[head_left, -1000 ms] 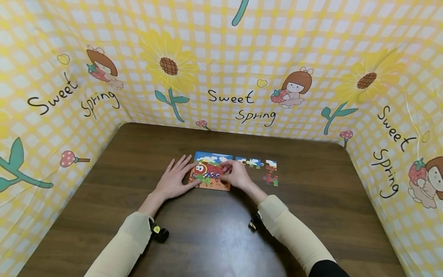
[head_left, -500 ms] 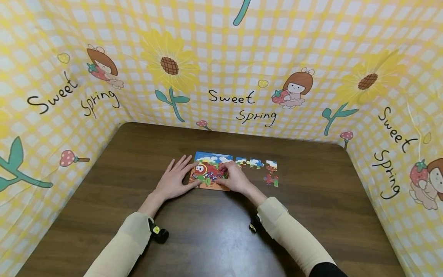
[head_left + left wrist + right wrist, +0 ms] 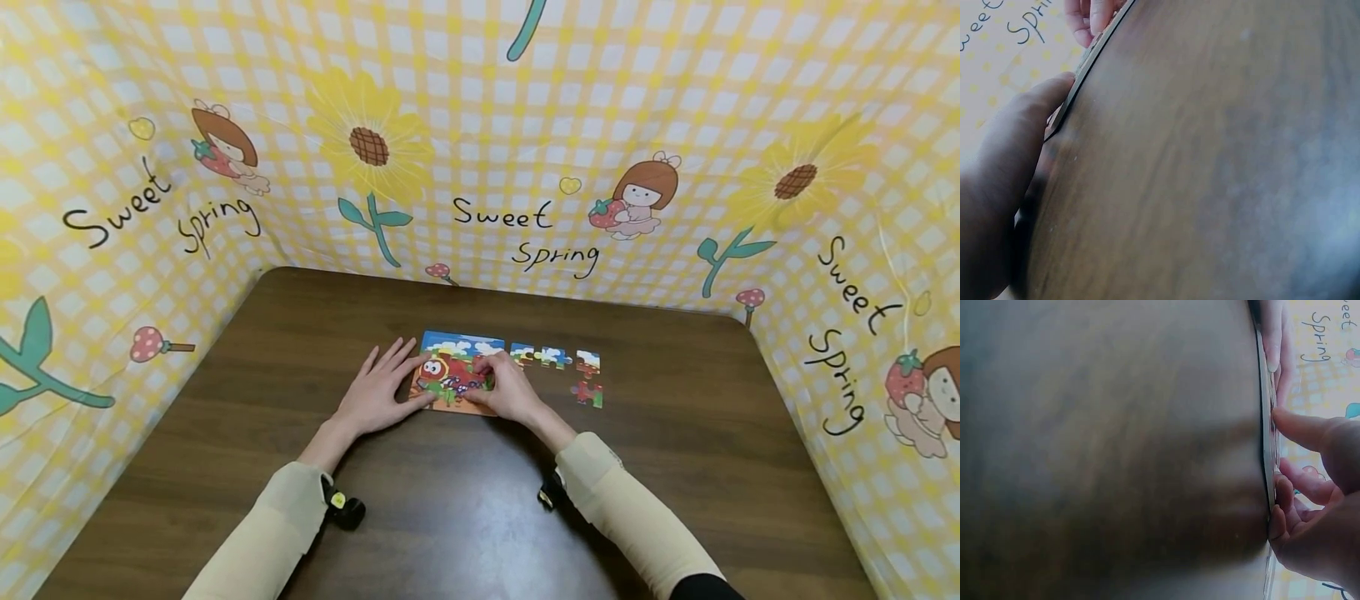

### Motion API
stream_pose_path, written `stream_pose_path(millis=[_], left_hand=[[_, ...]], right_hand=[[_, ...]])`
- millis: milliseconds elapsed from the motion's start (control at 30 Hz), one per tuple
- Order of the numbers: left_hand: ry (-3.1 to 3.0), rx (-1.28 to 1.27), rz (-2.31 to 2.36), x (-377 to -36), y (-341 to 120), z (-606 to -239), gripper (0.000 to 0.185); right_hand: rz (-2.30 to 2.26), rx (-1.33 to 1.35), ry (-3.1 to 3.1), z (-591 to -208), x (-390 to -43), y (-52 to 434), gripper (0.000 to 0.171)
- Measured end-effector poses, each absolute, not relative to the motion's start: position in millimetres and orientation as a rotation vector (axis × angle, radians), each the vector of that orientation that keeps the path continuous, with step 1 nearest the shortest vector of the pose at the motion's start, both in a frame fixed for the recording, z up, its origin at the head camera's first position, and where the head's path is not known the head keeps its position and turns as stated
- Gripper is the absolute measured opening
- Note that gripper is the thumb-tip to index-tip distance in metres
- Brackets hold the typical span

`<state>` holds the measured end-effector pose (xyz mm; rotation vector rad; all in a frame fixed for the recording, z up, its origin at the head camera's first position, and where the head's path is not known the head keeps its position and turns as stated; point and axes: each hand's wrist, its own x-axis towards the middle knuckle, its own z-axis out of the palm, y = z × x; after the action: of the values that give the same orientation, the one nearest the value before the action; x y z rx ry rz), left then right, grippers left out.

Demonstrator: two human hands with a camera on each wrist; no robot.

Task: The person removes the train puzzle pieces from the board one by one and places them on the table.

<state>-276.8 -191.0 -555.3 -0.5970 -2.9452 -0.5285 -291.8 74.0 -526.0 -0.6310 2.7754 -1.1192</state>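
Note:
A jigsaw puzzle board (image 3: 463,340) with a bright cartoon picture lies flat on the dark wooden table. My left hand (image 3: 377,394) rests across its left side with fingers spread, and the thumb (image 3: 1060,87) presses on the near left edge. Over the right part of the board, my right hand (image 3: 512,392) holds a puzzle piece (image 3: 471,384) down against the picture between thumb and curled fingers. The hand itself partly hides that piece and the board's right end. In the right wrist view, the right thumb (image 3: 1300,428) and fingertips touch the board's surface.
Right of the board lie several loose puzzle pieces: two sky pieces (image 3: 553,357) side by side, another sky-and-red piece (image 3: 588,360), and a red-green piece (image 3: 587,392) below it. A yellow checked cloth (image 3: 495,150) encloses the table's back and sides.
My right hand has shifted slightly left over the board with the puzzle piece, then stayed nearly in place. The left hand and loose pieces have not moved.

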Motion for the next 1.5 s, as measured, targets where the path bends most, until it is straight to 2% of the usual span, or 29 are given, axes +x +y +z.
stream_pose_path(millis=[500, 800, 1133, 1500], left_hand=[[-2.953, -0.554, -0.546, -275, -195, -558, 0.079], [-2.949, -0.564, -0.539, -276, -194, -559, 0.078], [-2.939, -0.566, -0.558, -278, -193, -559, 0.077], [-2.933, -0.572, -0.568, -278, -190, -558, 0.076]], right_hand=[[-1.08, -0.722, 2.79, -530, -297, 72, 0.034], [-1.127, -0.695, 2.801, -533, -298, 73, 0.045], [-1.11, -0.784, 2.927, -531, -302, 71, 0.039], [-1.478, -0.576, 2.674, -535, -308, 77, 0.043]])
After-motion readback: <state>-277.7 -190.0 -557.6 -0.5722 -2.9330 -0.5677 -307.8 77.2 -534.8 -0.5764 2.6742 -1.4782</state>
